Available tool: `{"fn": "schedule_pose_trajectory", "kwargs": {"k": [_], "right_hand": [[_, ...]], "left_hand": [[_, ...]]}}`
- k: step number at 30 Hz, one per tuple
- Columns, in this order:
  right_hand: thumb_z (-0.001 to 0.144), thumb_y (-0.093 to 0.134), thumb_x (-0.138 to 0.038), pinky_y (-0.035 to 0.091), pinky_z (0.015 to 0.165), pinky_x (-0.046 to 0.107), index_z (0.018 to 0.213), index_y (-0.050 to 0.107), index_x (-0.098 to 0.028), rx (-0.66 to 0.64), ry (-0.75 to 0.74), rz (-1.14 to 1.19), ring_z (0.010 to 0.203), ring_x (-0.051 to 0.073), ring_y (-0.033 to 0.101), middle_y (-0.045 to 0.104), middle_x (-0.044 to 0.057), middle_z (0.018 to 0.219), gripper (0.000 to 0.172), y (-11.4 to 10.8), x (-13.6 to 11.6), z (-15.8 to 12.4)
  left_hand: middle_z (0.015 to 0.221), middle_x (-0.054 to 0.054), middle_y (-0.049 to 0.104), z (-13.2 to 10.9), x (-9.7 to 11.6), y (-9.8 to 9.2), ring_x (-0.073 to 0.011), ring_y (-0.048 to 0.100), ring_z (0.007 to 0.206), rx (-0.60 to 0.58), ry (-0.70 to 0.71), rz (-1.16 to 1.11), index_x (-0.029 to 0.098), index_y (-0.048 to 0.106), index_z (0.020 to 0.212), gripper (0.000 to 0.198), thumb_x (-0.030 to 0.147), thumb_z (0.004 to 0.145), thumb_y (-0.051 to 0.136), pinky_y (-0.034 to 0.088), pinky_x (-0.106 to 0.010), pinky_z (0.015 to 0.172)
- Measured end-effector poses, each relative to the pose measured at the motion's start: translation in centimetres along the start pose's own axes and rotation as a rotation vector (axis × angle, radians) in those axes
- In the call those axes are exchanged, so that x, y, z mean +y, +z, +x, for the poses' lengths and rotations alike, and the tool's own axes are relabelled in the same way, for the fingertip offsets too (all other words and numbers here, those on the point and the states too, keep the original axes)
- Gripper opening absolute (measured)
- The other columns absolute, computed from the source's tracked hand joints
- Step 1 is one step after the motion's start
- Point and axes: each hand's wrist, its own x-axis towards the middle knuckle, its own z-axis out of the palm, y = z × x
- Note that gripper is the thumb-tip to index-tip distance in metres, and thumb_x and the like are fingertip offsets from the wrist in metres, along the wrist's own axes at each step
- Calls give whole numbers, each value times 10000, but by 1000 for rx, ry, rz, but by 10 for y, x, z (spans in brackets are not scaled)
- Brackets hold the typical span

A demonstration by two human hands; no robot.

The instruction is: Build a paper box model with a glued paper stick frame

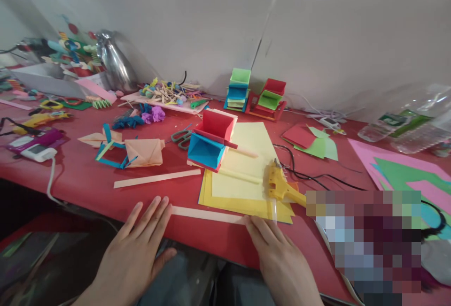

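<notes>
A pale peach paper strip (209, 214) lies flat along the front of the red table. My left hand (139, 240) rests on its left end, fingers stretched out and thumb apart. Over the right end, my right hand (278, 249) presses down with its fingertips, which hide that end; the fingers look extended. A second paper strip (157, 179) lies behind my left hand. Beyond the strips sits a folded paper box piece with a red box (215, 125) and a blue box (205, 150). Yellow paper sheets (246, 193) lie just behind the first strip.
A yellow glue gun (278, 181) rests right of the sheets, its black cord trailing. Scissors (181, 138), a peach folded paper (144, 152) and coloured paper boxes (239, 90) stand behind. Coloured sheets (401, 160) and plastic bottles (405, 120) are at right. A blurred patch hides the lower right.
</notes>
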Motion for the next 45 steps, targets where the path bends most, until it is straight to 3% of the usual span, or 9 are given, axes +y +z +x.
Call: {"fn": "schedule_pose_trajectory", "kwargs": {"k": [7, 10, 14, 18, 22, 28, 35, 39, 45], "right_hand": [[637, 404, 48, 537, 638, 306, 990, 628, -149, -17, 34, -14, 770, 207, 630, 689, 61, 886, 461, -3, 5, -4], [727, 403, -8, 514, 657, 322, 1001, 623, -153, 37, 60, 64, 791, 213, 609, 674, 72, 890, 381, -8, 8, -3], [839, 425, -157, 480, 749, 361, 1115, 572, -156, 201, 172, 235, 866, 226, 567, 627, 97, 966, 313, -19, 9, -1], [864, 455, -196, 467, 798, 282, 1107, 567, -242, 276, 360, 571, 942, 180, 570, 606, 55, 1016, 271, -31, -7, 0], [829, 540, -283, 481, 766, 230, 1150, 537, -263, 180, 547, 1041, 904, 156, 597, 615, 44, 1046, 322, -31, -43, 4], [756, 607, -425, 456, 595, 227, 792, 585, -163, 26, 736, 1620, 641, 137, 559, 622, 30, 709, 265, -23, -78, 18], [831, 472, -480, 335, 467, 195, 595, 539, -166, -47, 734, 1340, 502, 101, 452, 525, -10, 526, 399, -22, -52, 14], [849, 454, -460, 377, 504, 189, 598, 554, -185, -37, 688, 1068, 526, 117, 517, 569, -8, 540, 385, -23, -30, 18], [874, 445, -382, 473, 622, 188, 887, 630, -235, -24, 578, 920, 754, 145, 629, 682, 15, 826, 237, -25, -18, 22]], "left_hand": [[1398, -73, 396, -5, -8, -2, -287, 338, 1293, -3, -96, -258, 210, 274, 1389, 654, 472, 827, 480, 253, -498, 1062], [1442, -33, 327, -7, -13, -19, -259, 294, 1318, 87, -393, -793, 263, 260, 1392, 560, 405, 873, 417, 326, -450, 1051], [1427, -54, 361, 5, -3, -46, -248, 293, 1317, 372, -663, -1874, 200, 382, 1340, 532, 457, 908, 210, 292, -389, 1082], [1443, -92, 310, 25, 17, -54, -229, 244, 1331, 296, -471, -2679, 152, 354, 1361, 652, 503, 900, 55, 293, -342, 1075], [1453, -111, 263, 38, 37, -51, -213, 151, 1348, 123, -180, -3025, 112, 325, 1371, 743, 554, 872, -5, 168, -327, 1112], [1450, -81, 290, 40, 64, -50, -207, 244, 1334, 53, -176, -3011, 146, 376, 1352, 752, 575, 860, 3, 243, -300, 1083], [1404, -69, 394, 29, 54, -40, -285, 461, 1171, 60, -387, -2384, 262, 467, 1286, 681, 658, 732, 467, 466, -372, 891], [1210, -77, 568, 37, 18, -33, -215, 524, 1052, 191, -599, -2013, 254, 544, 1197, 471, 457, 773, 582, 457, -301, 893], [1032, 22, 605, 49, -8, -23, -66, 519, 819, 369, -851, -1907, 284, 630, 999, 329, 212, 688, 712, 451, -112, 727]]}}
